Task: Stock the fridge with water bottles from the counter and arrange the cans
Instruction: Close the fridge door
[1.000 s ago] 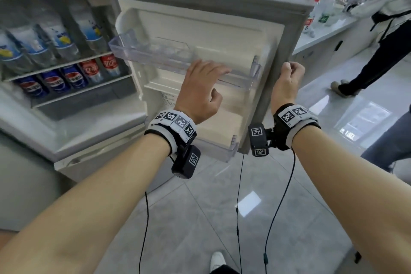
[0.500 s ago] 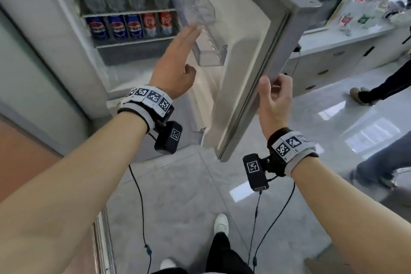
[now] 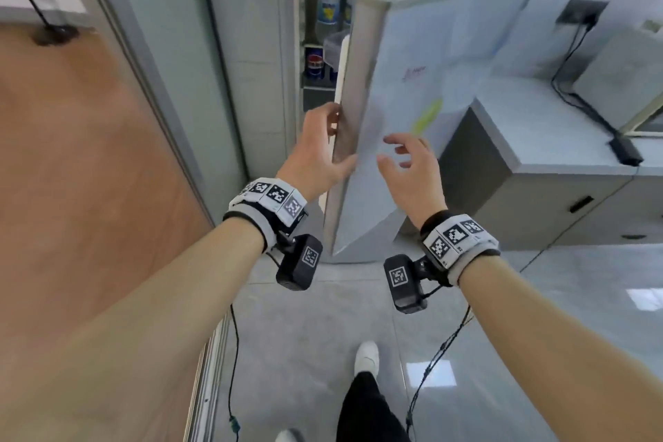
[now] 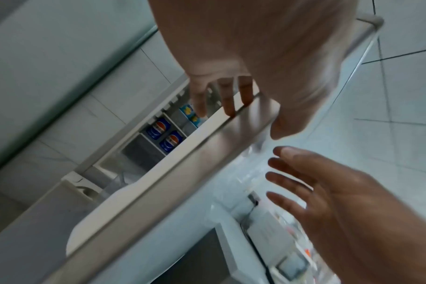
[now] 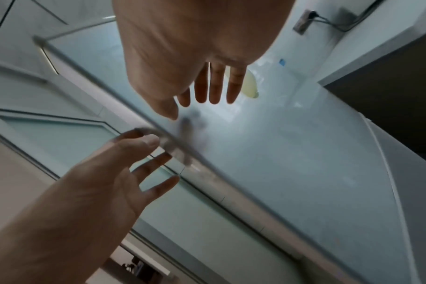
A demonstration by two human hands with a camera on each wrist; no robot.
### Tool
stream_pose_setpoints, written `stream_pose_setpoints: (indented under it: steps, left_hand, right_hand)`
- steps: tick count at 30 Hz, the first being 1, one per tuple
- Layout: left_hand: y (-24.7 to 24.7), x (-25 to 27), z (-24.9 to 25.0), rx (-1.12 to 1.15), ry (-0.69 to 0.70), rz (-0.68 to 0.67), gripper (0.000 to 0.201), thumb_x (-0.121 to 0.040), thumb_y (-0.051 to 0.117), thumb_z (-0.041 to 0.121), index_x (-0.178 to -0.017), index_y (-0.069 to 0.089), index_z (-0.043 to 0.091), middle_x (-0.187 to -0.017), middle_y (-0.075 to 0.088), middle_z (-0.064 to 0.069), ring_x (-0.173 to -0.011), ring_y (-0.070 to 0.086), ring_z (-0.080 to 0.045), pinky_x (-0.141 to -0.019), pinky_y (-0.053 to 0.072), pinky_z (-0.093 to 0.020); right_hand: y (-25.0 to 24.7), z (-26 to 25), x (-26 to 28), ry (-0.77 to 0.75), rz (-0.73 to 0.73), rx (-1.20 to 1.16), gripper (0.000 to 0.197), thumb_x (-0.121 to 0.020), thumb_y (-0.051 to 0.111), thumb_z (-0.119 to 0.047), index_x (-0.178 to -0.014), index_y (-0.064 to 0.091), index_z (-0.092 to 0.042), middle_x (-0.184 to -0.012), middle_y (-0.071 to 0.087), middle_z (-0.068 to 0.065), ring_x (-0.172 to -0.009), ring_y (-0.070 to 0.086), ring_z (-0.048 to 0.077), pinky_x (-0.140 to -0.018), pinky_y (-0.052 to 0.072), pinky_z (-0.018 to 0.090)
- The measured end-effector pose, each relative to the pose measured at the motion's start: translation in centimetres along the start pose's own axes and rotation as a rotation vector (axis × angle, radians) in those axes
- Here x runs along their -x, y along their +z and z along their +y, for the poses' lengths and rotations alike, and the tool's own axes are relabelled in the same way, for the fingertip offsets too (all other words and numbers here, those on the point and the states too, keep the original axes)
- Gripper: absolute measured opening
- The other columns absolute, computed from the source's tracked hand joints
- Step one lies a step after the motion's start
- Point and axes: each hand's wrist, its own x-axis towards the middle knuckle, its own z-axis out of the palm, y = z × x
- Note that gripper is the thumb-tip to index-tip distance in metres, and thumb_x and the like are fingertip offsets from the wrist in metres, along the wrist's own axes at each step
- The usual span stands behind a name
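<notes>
Water bottles (image 3: 328, 11) upright on the upper shelf inside the fridge (image 3: 292, 47), blue cans (image 3: 315, 63) in a row on the shelf below; both seen only through a narrow slot now. In the left wrist view, two blue cans (image 4: 162, 132) side by side, with a bottle label just beyond.

Fridge door (image 3: 412, 100) swung most of the way shut, where a second ago it stood wide with its clear inner door shelf facing out. Left hand (image 3: 315, 151), then flat on that door shelf, now hooked round the door's free edge, fingers on the inner side and thumb on the outer face. Right hand (image 3: 412, 172), then clenched on the door's edge, now let go, fingers spread and relaxed just at the outer face, holding nothing; possibly brushing the panel, but too blurred to say.

Judged from this: stocking and arranging apparently finished, closing the door the step in hand.

In the way: the left hand's own fingers (image 4: 227, 96), inside the closing gap and likely to be pinched unless drawn out first.

Around: grey table (image 3: 538, 126) just beside the door on its hinge side, carrying a black power adapter (image 3: 624, 151) with a cable up to a wall socket (image 3: 581, 12). Tiled floor (image 3: 323, 334) below, white shoe (image 3: 366, 357) near the door's foot. Wood-toned panel (image 3: 71, 154) well to the left.
</notes>
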Motion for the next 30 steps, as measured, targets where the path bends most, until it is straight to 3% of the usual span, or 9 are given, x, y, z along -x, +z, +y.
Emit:
stream_pose_setpoints:
  steps: [5, 8, 10, 14, 17, 22, 26, 28, 30]
  left_hand:
    - [-1.9, -5.4, -3.8, -0.074, -0.143, 0.178, 0.085, -0.083, 0.072, 0.021, -0.15, 0.021, 0.008, -0.142, 0.034, -0.009, -0.132, 0.041, -0.023, -0.115, 0.034, -0.04]
    - [-2.1, -9.4, -5.8, -0.059, -0.238, 0.223, 0.089, -0.081, 0.068, 0.012, -0.152, 0.014, 0.008, -0.145, 0.029, -0.01, -0.137, 0.036, -0.023, -0.119, 0.028, -0.041]
    - [-2.2, -12.1, -6.9, -0.03, -0.276, 0.294, 0.085, -0.078, 0.064, 0.015, -0.149, 0.019, 0.008, -0.143, 0.033, -0.01, -0.134, 0.039, -0.023, -0.118, 0.031, -0.041]
    - [-2.6, -17.1, -8.3, 0.048, -0.403, 0.503, 0.057, -0.086, 0.059, 0.019, -0.135, 0.03, 0.011, -0.132, 0.049, -0.005, -0.114, 0.055, -0.021, -0.102, 0.043, -0.033]
    - [-3.0, -20.1, -9.1, -0.017, -0.431, 0.58, 0.042, -0.094, 0.057, 0.021, -0.129, 0.037, 0.008, -0.116, 0.052, 0.0, -0.098, 0.055, -0.019, -0.083, 0.039, -0.021]
    - [-3.0, -23.5, -10.3, -0.055, -0.492, 0.55, 0.039, -0.093, 0.058, 0.028, -0.126, 0.043, 0.014, -0.107, 0.05, 0.005, -0.098, 0.06, -0.019, -0.091, 0.049, -0.035]
    - [-2.8, -23.7, -10.5, -0.044, -0.511, 0.485, 0.045, -0.088, 0.061, 0.024, -0.128, 0.042, 0.022, -0.099, 0.044, 0.016, -0.096, 0.055, -0.01, -0.091, 0.054, -0.047]
    - [-2.7, -23.0, -10.3, -0.029, -0.517, 0.44, 0.049, -0.088, 0.059, 0.017, -0.133, 0.04, 0.021, -0.108, 0.047, 0.014, -0.102, 0.053, -0.01, -0.096, 0.052, -0.046]
    - [-2.8, -22.1, -10.3, -0.037, -0.514, 0.389, 0.057, -0.087, 0.059, 0.013, -0.139, 0.038, 0.02, -0.132, 0.047, 0.005, -0.124, 0.048, -0.013, -0.108, 0.044, -0.043]
  right_hand:
    - [0.5, 2.0, -7.7, -0.064, -0.028, 0.116, 0.038, -0.089, 0.061, -0.013, -0.127, 0.058, -0.016, -0.126, 0.05, 0.002, -0.114, 0.051, 0.016, -0.099, 0.044, 0.033]
    - [-0.3, 4.0, -12.8, -0.092, -0.018, 0.158, 0.046, -0.088, 0.061, -0.012, -0.133, 0.053, -0.012, -0.141, 0.042, 0.005, -0.129, 0.045, 0.02, -0.103, 0.037, 0.026]
    - [-0.7, 5.3, -15.8, -0.124, -0.049, 0.169, 0.048, -0.088, 0.064, -0.013, -0.135, 0.051, -0.012, -0.15, 0.034, 0.008, -0.139, 0.036, 0.023, -0.11, 0.029, 0.025]
    - [-0.4, 7.1, -20.6, -0.266, -0.146, 0.244, 0.051, -0.087, 0.067, -0.019, -0.136, 0.052, -0.016, -0.155, 0.027, 0.011, -0.144, 0.029, 0.028, -0.118, 0.027, 0.037]
    - [0.1, 8.1, -23.3, -0.338, -0.136, 0.311, 0.052, -0.085, 0.065, -0.016, -0.136, 0.054, -0.016, -0.152, 0.031, 0.01, -0.139, 0.035, 0.029, -0.116, 0.03, 0.036]
    - [1.1, 9.5, -26.0, -0.398, -0.126, 0.347, 0.054, -0.083, 0.062, -0.012, -0.136, 0.054, -0.018, -0.153, 0.031, 0.006, -0.133, 0.039, 0.028, -0.108, 0.035, 0.034]
    - [1.9, 9.4, -26.5, -0.381, -0.06, 0.306, 0.05, -0.084, 0.062, -0.013, -0.134, 0.057, -0.019, -0.151, 0.035, 0.004, -0.131, 0.039, 0.024, -0.1, 0.03, 0.023]
    - [2.2, 9.2, -26.3, -0.357, -0.055, 0.284, 0.05, -0.085, 0.062, -0.012, -0.134, 0.056, -0.019, -0.152, 0.033, 0.003, -0.133, 0.038, 0.024, -0.099, 0.03, 0.023]
    - [2.3, 9.0, -25.9, -0.333, -0.055, 0.266, 0.05, -0.086, 0.062, -0.011, -0.135, 0.056, -0.019, -0.155, 0.03, 0.002, -0.137, 0.034, 0.025, -0.102, 0.033, 0.027]
